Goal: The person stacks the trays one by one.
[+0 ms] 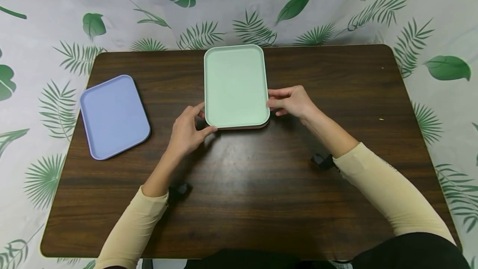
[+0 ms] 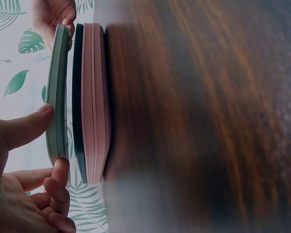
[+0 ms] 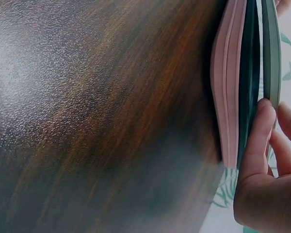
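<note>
A light green rectangular tray [image 1: 237,86] is held level between both hands, near the table's back edge. My left hand [image 1: 186,131] pinches its left edge near the front corner, thumb above and fingers below. On the opposite side, my right hand [image 1: 292,100] grips the right edge between thumb and fingers. Beneath it, a dark green tray [image 2: 78,97] lies on top of pink trays [image 2: 94,102]. Both wrist views show a narrow gap between the light green tray and this stack. From the head view, the light green tray hides most of the stack.
A periwinkle blue tray [image 1: 115,117] lies at an angle on the left of the dark wooden table [image 1: 239,202]. Behind the table hangs a white leaf-patterned cloth [image 1: 231,7]. A small yellow speck [image 1: 381,119] is on the right side of the tabletop.
</note>
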`<action>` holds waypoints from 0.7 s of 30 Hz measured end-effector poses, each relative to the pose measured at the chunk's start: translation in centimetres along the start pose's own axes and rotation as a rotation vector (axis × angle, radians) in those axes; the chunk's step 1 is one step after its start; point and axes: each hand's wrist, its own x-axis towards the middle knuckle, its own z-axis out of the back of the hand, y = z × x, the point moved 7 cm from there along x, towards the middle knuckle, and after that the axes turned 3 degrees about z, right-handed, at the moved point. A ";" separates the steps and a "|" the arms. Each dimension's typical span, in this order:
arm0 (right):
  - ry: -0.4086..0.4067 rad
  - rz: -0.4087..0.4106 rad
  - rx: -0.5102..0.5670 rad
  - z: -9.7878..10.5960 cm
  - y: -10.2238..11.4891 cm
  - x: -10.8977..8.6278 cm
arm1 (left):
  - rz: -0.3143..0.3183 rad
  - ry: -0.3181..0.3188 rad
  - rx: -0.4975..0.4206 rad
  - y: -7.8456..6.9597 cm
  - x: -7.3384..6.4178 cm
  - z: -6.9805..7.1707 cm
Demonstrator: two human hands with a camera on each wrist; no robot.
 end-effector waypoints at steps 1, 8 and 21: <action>-0.001 -0.002 -0.002 0.0 -0.1 0.0 | -0.002 0.003 0.002 0.0 0.0 -0.1; -0.002 -0.006 -0.016 0.2 -0.2 0.2 | -0.009 0.009 -0.002 0.1 0.3 -0.4; -0.003 -0.025 -0.036 0.4 -0.4 0.4 | -0.002 0.047 0.003 0.5 0.8 -1.1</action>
